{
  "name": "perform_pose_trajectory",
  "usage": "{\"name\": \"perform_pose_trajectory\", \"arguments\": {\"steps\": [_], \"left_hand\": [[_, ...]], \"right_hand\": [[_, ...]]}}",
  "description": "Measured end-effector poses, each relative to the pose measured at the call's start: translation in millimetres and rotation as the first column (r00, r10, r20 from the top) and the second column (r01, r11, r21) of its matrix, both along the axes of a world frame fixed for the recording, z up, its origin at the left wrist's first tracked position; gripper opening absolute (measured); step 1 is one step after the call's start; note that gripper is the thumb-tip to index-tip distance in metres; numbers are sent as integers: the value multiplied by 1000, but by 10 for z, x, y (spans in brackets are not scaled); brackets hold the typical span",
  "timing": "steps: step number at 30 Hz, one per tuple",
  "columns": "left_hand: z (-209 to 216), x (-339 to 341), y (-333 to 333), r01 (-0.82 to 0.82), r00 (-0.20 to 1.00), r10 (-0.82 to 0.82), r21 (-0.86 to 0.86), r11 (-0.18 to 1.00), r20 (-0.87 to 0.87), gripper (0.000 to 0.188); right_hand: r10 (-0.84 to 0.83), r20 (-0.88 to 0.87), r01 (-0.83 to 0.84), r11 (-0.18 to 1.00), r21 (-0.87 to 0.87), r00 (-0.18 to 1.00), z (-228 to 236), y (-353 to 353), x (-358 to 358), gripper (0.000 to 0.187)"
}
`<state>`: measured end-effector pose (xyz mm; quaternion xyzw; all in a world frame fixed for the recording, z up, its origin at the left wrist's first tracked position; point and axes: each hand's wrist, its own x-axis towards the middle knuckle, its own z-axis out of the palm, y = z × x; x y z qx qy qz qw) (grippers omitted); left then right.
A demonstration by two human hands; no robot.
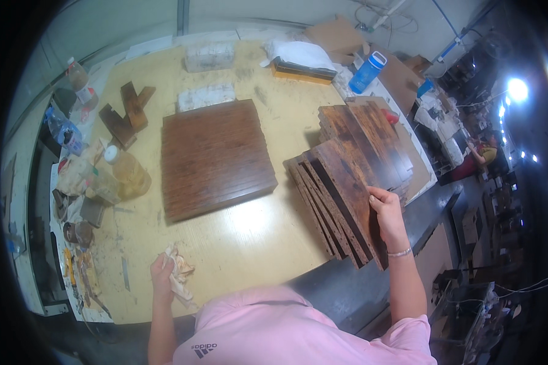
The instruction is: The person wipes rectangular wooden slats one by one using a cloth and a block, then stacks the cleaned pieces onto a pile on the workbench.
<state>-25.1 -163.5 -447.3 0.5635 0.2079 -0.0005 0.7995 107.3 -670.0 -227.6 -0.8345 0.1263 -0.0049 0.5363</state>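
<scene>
A dark brown, mottled wooden board (350,188) lay at the right of the bench (237,243), topmost in a fanned pile whose near end seemed to reach the bench's edge. The person's right hand (388,213) pinched this board by its right edge, thumb on the upper face; the fingers underneath were hidden. The left hand (161,274) was closed around a crumpled, stained cloth (179,274), well apart from the boards.

Just behind the fanned pile lay more glossy boards (371,137), overlapping. At the middle of the bench sat a squared stack of reddish-brown boards (216,158), touched by neither hand. The squared stack looked put in order, while the right-hand boards were uneven and seemed left to deal with; whether any surface was finished could not be told.

Beyond the squared stack were two wrapped blocks, the nearer one white (207,95). Short wooden pieces (125,115) and a jug of yellowish liquid (128,175) stood to the left. A blue bottle (367,73) stood at the far right; another person (484,153) was in the background.
</scene>
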Motion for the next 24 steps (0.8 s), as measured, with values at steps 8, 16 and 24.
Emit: {"name": "perform_pose_trajectory", "arguments": {"steps": [8,16,24], "left_hand": [[9,-56,52,28,999,-28,10,1000,-16,29],[-45,-41,49,53,998,-53,-10,999,-21,25],[203,-71,-58,20,999,-29,255,967,30,22]], "right_hand": [[184,422,44,879,-476,888,-130,395,119,27],[624,346,-290,692,-661,701,-1198,1934,236,35],[643,396,-101,594,-798,655,-1624,2133,454,26]]}}
